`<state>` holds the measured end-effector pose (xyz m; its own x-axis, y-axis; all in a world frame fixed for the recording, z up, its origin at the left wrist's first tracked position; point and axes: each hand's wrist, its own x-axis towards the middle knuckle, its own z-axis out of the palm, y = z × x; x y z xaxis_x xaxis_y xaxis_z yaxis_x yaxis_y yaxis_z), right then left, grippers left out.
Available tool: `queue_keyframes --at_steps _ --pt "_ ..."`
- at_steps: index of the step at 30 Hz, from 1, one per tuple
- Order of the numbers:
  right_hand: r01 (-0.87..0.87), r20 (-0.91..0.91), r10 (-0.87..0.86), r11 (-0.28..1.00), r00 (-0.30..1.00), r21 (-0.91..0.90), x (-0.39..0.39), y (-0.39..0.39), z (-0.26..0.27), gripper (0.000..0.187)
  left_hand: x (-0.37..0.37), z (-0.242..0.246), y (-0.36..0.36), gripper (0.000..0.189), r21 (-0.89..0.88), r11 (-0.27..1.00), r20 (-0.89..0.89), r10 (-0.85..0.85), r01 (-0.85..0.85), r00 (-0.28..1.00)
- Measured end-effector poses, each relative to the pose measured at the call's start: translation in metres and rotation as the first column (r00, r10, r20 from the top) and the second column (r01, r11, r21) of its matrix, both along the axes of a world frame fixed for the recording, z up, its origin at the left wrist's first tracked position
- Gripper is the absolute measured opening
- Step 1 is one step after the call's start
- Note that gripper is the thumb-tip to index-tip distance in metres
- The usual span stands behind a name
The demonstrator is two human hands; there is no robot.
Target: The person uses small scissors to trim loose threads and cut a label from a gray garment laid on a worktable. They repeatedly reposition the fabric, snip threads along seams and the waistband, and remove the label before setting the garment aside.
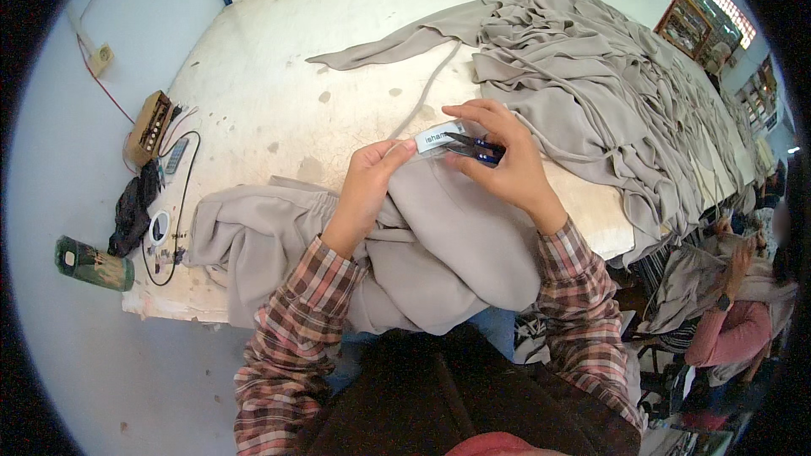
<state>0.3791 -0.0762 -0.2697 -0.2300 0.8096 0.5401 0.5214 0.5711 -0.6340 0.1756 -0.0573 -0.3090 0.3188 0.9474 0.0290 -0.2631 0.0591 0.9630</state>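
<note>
A grey fabric garment (456,215) lies bunched over the table's front edge before me. At its upper edge is a small white label (428,138) bearing writing. My left hand (374,180) pinches the garment beside the label's left end, thumb on top. In my right hand (507,152) are thread snips (476,147) with dark blades and blue handles. Their blades point left, spread apart over the right part of the label. The right index finger stretches out above the snips. Whether the blade tips touch the label, I cannot tell.
A large heap of grey fabric (583,76) covers the table's right side. Along the left edge of the worn white table (253,88) are a wooden box with knobs (147,128), a remote control (177,156), a tape roll (159,227) and a black cable. Another person's arm (728,323) shows at right.
</note>
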Motion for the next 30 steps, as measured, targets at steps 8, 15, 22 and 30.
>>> queue_keyframes --at_steps 8,15,22,30 --pt "0.028 0.109 -0.039 0.995 0.993 0.101 -0.002 -0.003 0.0 0.034 -0.003 -0.004 0.003 0.029 -0.104 0.994 0.047 -0.035 0.04 0.998" --pt "0.005 0.293 -0.123 0.927 0.948 0.374 -0.003 -0.006 -0.011 0.017 -0.003 -0.002 0.001 0.032 -0.177 0.982 0.076 -0.048 0.061 0.996" --pt "0.006 0.36 -0.171 0.909 0.917 0.417 -0.006 -0.01 -0.007 0.015 -0.005 0.001 0.0 0.034 -0.222 0.972 0.065 -0.059 0.072 0.996" --pt "0.016 0.342 -0.188 0.893 0.921 0.449 -0.006 -0.009 -0.007 0.015 -0.004 0.002 0.0 0.035 -0.249 0.966 0.093 -0.049 0.071 0.994"
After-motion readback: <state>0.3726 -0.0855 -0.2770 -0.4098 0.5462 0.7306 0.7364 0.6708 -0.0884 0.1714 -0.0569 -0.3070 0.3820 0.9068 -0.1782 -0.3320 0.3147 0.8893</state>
